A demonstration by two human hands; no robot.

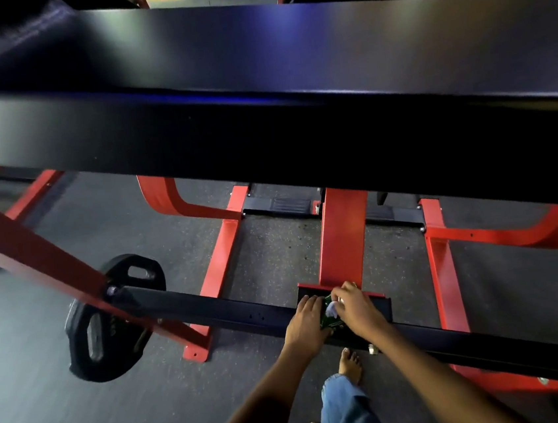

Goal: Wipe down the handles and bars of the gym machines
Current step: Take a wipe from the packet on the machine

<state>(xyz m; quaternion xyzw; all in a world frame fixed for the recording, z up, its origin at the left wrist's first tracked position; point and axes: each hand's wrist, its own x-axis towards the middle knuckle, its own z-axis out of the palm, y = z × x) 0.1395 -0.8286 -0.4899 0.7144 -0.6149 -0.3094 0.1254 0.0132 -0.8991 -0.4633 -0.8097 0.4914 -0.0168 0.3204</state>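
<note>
- The left hand [304,322] rests on the low black bar [212,313] of the red gym machine [342,235], its grip curled round a green packet [327,321].
- The right hand [354,306], just beside the left, pinches a pale wipe [333,307] at the packet's top.
- Packet and wipe lie between the two hands, above the bar, near its red bracket [372,294].
- A black weight plate [107,329] hangs at the bar's left end.
- Bare feet [350,364] stand on the floor below.
</note>
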